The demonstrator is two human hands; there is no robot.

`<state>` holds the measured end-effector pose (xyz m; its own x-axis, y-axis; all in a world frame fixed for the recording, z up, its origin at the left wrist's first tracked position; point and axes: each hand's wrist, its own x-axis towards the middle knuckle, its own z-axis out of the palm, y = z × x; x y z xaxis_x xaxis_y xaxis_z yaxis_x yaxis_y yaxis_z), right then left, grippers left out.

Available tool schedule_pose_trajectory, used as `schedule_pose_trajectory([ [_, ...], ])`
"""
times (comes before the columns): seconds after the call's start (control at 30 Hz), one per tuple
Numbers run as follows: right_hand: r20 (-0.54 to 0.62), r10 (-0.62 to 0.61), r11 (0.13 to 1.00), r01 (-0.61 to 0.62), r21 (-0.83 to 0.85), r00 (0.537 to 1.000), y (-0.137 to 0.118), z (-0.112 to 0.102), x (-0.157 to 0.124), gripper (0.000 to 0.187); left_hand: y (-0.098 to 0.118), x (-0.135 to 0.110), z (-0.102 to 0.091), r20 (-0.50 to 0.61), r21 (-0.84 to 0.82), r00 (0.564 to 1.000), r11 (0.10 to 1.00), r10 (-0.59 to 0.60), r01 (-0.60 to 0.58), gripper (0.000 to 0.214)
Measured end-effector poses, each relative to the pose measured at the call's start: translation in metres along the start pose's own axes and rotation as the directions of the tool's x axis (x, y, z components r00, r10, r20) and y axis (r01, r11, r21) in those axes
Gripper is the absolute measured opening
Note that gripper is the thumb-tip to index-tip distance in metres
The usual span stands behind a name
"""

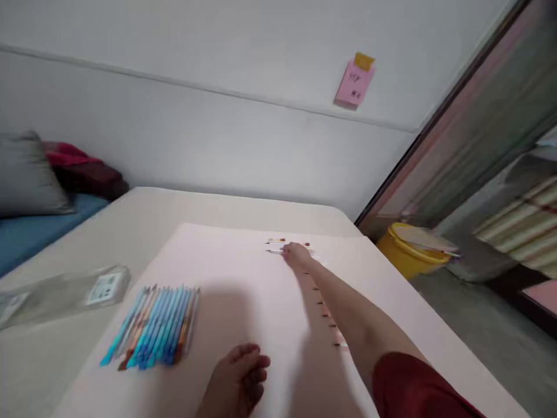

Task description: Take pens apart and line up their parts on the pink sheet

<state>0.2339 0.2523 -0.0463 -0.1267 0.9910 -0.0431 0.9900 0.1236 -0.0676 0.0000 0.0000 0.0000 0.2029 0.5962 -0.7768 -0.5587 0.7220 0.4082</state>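
My right hand [296, 255] reaches to the far part of a pale pink sheet [261, 302], its fingers closed on a slim white pen [274, 252] lying crosswise. Just beyond it lies another pen [276, 240] with an orange-brown end. Dark pen tips [324, 316] form a column along my right forearm, which hides most of their barrels. Near the front edge my left hand [238, 378] hovers with curled fingers and nothing visible in them. To its left, a row of blue, light blue and brown pens [159, 325] lies side by side on the sheet.
A clear plastic sleeve with a white label [104, 288] rests on the cream table [143, 215] at left. A cushion [30, 174] sits on a blue seat. Pink notes [354, 83] hang on the white wall. A yellow bucket [404, 255] stands on the floor at right.
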Motion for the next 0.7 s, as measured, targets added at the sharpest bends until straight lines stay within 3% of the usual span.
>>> schedule_pose_trajectory([
  [0.43, 0.207, -0.027, 0.999, 0.030, -0.014, 0.978, 0.010, -0.018, 0.031, 0.026, -0.001, 0.004, -0.007, 0.045, 0.015, 0.999, 1.000, -0.020, 0.019, 0.029],
  [0.7, 0.252, -0.138, 0.986, 0.156, -0.054, 0.958, -0.020, -0.019, 0.048, 0.031, 0.001, 0.007, -0.010, 0.042, 0.004, 0.999, 1.000, -0.020, 0.020, 0.028],
])
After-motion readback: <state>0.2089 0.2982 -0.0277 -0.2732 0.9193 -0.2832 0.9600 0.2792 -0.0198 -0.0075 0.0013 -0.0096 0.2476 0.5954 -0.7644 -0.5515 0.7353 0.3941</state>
